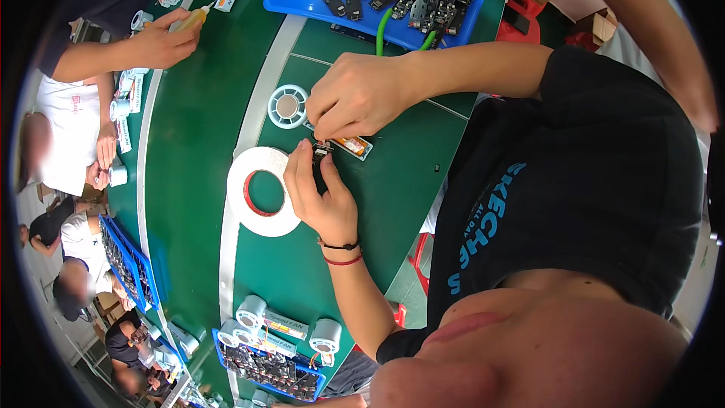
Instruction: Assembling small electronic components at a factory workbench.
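Observation:
My left hand (323, 200) holds a small black circuit board (322, 153) upright between thumb and fingers. Just above it, my right hand (355, 98) is pinched closed at the board's top end, where a bit of red shows. What those fingertips grip is too small to make out. Under and beside my right hand lies a handheld fan: its round white head (288, 106) is to the left, its opened handle (353, 146) with an orange battery part to the right. A large white tape roll (240, 190) with a red inner ring lies flat beside my left hand.
A blue tray (283, 1) heaped with black circuit boards stands at the top. Another blue tray (317, 391) and several fans (325, 336) are at the bottom. Across the green table (198, 106), a co-worker's hand (162, 41) holds a yellowish bottle (195, 18); others sit beyond.

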